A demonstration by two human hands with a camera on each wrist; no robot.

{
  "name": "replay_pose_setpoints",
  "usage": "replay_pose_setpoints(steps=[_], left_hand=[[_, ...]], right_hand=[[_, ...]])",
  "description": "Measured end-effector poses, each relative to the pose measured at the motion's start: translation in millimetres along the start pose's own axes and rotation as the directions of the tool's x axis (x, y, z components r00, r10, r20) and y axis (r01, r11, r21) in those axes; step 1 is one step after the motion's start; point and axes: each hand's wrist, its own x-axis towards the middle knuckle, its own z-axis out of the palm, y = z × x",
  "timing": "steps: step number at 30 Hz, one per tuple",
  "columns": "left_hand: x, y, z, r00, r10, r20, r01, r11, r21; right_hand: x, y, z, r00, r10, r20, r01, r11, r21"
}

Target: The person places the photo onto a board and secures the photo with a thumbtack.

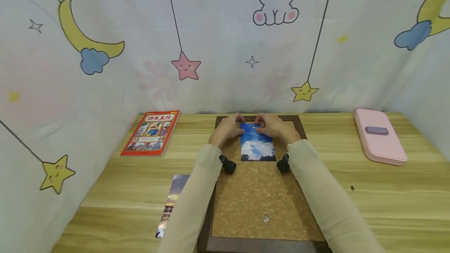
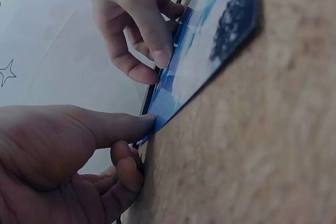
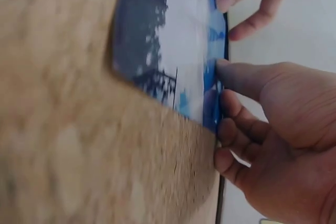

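Observation:
A photo of blue sky, clouds and dark trees (image 1: 258, 147) lies on the upper part of a dark-framed cork board (image 1: 253, 198). My left hand (image 1: 228, 128) is at its upper left corner. In the left wrist view, the left thumb (image 2: 142, 124) holds that corner, with the other fingers curled beside it. My right hand (image 1: 274, 126) is at the photo's top edge. Its thumb and forefinger pinch round a small pale pushpin (image 1: 254, 127), mostly hidden by the fingertips. In the right wrist view, the right thumb (image 3: 247, 77) comes down on the photo's blue end.
A sunset photo (image 1: 170, 202) lies left of the board, partly under the left sleeve. A red book (image 1: 151, 134) sits back left, a pink case (image 1: 381, 136) at right. Small shiny clear bits (image 1: 266, 218) lie low on the cork. A printed curtain (image 1: 225, 42) hangs behind the table.

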Motion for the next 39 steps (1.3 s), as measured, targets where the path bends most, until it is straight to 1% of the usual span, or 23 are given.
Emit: replay_pose_setpoints(steps=[3, 6, 10, 12, 14, 16, 20, 23, 25, 30, 33, 36, 39], left_hand=[[-1.8, 0.6, -2.6, 1.000, 0.010, 0.027, -0.010, 1.000, 0.015], [-4.9, -0.3, -5.0, 0.999, 0.000, 0.047, -0.002, 0.999, 0.036], [-10.0, -2.5, -7.9, 0.997, -0.007, 0.076, 0.004, 0.999, 0.032], [-12.6, -3.6, -9.3, 0.996, -0.002, 0.086, -0.002, 0.999, 0.044], [-15.3, -4.8, -10.5, 0.996, 0.009, 0.089, -0.016, 0.997, 0.073], [-18.1, -5.8, -11.7, 0.996, 0.030, 0.089, -0.041, 0.992, 0.121], [-23.0, -8.9, -14.5, 0.992, 0.082, 0.095, -0.101, 0.971, 0.217], [-27.5, -11.4, -17.2, 0.989, 0.098, 0.108, -0.124, 0.956, 0.266], [-30.9, -12.7, -19.0, 0.989, 0.099, 0.113, -0.127, 0.952, 0.278], [-40.2, -13.4, -21.8, 0.990, 0.086, 0.113, -0.114, 0.956, 0.271], [-45.8, -13.1, -23.0, 0.988, 0.081, 0.128, -0.114, 0.954, 0.278], [-51.6, -13.3, -24.5, 0.985, 0.090, 0.147, -0.131, 0.945, 0.301], [-56.0, -14.3, -26.0, 0.982, 0.111, 0.154, -0.157, 0.932, 0.327]], right_hand=[[-6.2, 3.2, -3.1, 1.000, -0.013, 0.025, 0.012, 0.999, 0.030], [-11.0, 6.9, -4.9, 0.999, -0.010, 0.050, 0.008, 0.999, 0.050], [-17.1, 10.9, -8.3, 0.998, -0.007, 0.057, 0.007, 1.000, 0.002], [-20.8, 12.1, -10.6, 0.998, -0.004, 0.059, 0.006, 1.000, -0.030], [-24.8, 13.9, -12.8, 0.997, -0.006, 0.070, 0.008, 0.999, -0.038], [-29.2, 15.8, -14.7, 0.996, -0.011, 0.083, 0.014, 0.999, -0.037], [-38.3, 21.2, -18.3, 0.994, -0.039, 0.098, 0.041, 0.999, -0.014], [-45.1, 24.8, -21.6, 0.993, -0.059, 0.105, 0.058, 0.998, 0.005], [-49.1, 26.3, -23.7, 0.992, -0.061, 0.110, 0.061, 0.998, 0.010], [-56.8, 27.9, -26.9, 0.989, -0.079, 0.128, 0.076, 0.997, 0.027], [-60.9, 28.6, -26.7, 0.986, -0.099, 0.131, 0.095, 0.995, 0.042], [-65.4, 28.5, -26.5, 0.983, -0.115, 0.142, 0.110, 0.993, 0.047], [-70.5, 27.3, -27.9, 0.982, -0.093, 0.165, 0.086, 0.995, 0.050]])
